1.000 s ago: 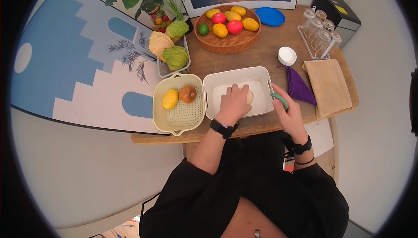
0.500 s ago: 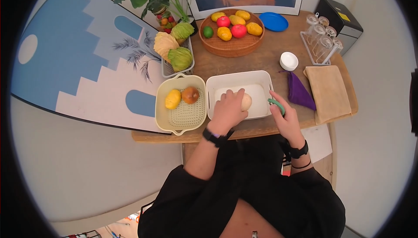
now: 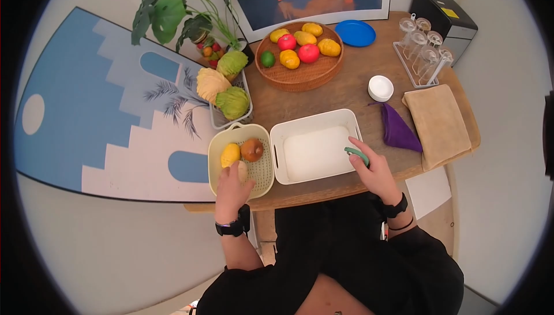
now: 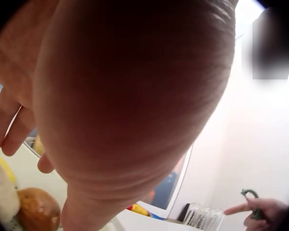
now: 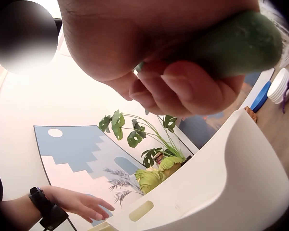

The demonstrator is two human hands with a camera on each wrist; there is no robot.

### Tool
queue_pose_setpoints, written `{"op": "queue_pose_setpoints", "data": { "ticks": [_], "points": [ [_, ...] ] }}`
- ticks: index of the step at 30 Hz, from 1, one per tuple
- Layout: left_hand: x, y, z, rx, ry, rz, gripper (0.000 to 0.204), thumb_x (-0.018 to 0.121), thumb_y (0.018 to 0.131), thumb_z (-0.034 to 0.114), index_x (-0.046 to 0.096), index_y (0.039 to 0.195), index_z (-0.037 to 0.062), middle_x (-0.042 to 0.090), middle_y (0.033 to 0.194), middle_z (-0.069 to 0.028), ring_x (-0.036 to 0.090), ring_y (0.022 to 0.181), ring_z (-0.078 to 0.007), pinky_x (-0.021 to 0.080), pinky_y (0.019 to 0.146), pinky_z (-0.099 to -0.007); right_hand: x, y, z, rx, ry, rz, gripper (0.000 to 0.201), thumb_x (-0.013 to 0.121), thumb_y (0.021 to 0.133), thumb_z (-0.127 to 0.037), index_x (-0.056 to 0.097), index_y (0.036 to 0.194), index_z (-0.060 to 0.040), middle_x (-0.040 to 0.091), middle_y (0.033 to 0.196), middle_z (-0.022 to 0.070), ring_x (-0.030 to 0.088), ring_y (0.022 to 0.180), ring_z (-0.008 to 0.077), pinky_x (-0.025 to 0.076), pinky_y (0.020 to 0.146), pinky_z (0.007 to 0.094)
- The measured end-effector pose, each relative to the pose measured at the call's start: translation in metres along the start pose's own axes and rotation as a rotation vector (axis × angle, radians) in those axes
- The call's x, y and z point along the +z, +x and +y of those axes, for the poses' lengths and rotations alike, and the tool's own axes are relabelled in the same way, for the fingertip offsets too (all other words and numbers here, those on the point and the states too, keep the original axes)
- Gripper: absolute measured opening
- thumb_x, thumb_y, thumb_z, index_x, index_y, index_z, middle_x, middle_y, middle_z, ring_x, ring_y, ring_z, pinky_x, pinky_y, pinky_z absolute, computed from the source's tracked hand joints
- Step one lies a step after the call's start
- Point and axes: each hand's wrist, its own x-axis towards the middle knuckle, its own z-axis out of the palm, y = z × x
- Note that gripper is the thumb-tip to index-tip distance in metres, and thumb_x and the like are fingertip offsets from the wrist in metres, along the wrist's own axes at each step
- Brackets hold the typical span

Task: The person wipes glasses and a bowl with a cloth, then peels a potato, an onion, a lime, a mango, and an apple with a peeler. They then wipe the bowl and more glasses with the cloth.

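Observation:
My left hand (image 3: pixel 232 192) is over the near left part of the pale yellow basket (image 3: pixel 262 185), fingers loosely extended beside a pale round item (image 3: pixel 243 171). In the left wrist view that item (image 4: pixel 1 195) lies below the fingers, next to a brown onion-like item (image 4: pixel 38 210). A yellow item (image 3: pixel 230 154) is also in the basket. Over the right end of the white bin (image 3: pixel 314 149), my right hand (image 3: pixel 376 175) holds a green-handled tool (image 3: pixel 359 156); the right wrist view shows fingers curled round its green handle (image 5: pixel 250 45).
Behind stand a wicker basket of fruit (image 3: pixel 300 78), a blue plate (image 3: pixel 355 33) and a grey basket of leafy vegetables (image 3: pixel 232 102). To the right are white bowls (image 3: pixel 381 87), a purple cloth (image 3: pixel 399 130), a tan cloth (image 3: pixel 438 124) and a rack of glasses (image 3: pixel 426 55).
My left hand has moved left from the white bin to the yellow basket, and the pale round item has gone with it. My right hand still holds the green-handled tool near the bin's right end.

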Motion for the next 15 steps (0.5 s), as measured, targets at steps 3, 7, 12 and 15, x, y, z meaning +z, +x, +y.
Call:
{"op": "queue_pose_setpoints", "data": {
  "ticks": [3, 7, 12, 15],
  "points": [
    [-0.011, 0.013, 0.029, 0.117, -0.096, -0.050, 0.069, 0.075, 0.084, 0.029, 0.048, 0.141, 0.0025, 0.058, 0.128, -0.0287, 0.055, 0.121, -0.0448, 0.045, 0.104, -0.0467, 0.002, 0.005, 0.008, 0.025, -0.016, -0.002, 0.033, 0.063, 0.098, -0.024, 0.061, 0.126, -0.0069, 0.064, 0.070, 0.0145, 0.062, 0.059, 0.0238, 0.048, 0.060, 0.0346],
    [-0.038, 0.053, 0.102, 0.277, -0.123, -0.206, 0.067, 0.073, 0.088, 0.033, 0.049, 0.141, 0.0010, 0.062, 0.126, -0.0249, 0.058, 0.120, -0.0396, 0.047, 0.102, -0.0437, 0.003, 0.010, 0.002, 0.046, 0.022, -0.034, 0.028, 0.062, 0.099, -0.023, 0.056, 0.120, -0.0063, 0.063, 0.070, 0.0146, 0.065, 0.062, 0.0270, 0.048, 0.060, 0.0365],
    [-0.031, 0.184, 0.144, 0.448, 0.053, 0.001, 0.059, 0.070, 0.088, 0.030, 0.050, 0.136, 0.0021, 0.060, 0.123, -0.0273, 0.060, 0.115, -0.0423, 0.051, 0.096, -0.0480, 0.005, 0.017, 0.000, -0.052, 0.061, -0.117, 0.023, 0.063, 0.099, -0.022, 0.058, 0.113, -0.0041, 0.063, 0.073, 0.0147, 0.065, 0.065, 0.0279, 0.049, 0.062, 0.0360],
    [-0.017, 0.287, 0.151, 0.251, 0.168, 0.005, 0.060, 0.071, 0.087, 0.028, 0.047, 0.136, 0.0021, 0.055, 0.130, -0.0300, 0.060, 0.117, -0.0438, 0.052, 0.096, -0.0491, -0.008, 0.021, -0.010, 0.130, 0.048, -0.275, 0.019, 0.060, 0.100, -0.019, 0.063, 0.107, -0.0013, 0.067, 0.085, 0.0170, 0.067, 0.075, 0.0301, 0.052, 0.069, 0.0374]
  ]
}}
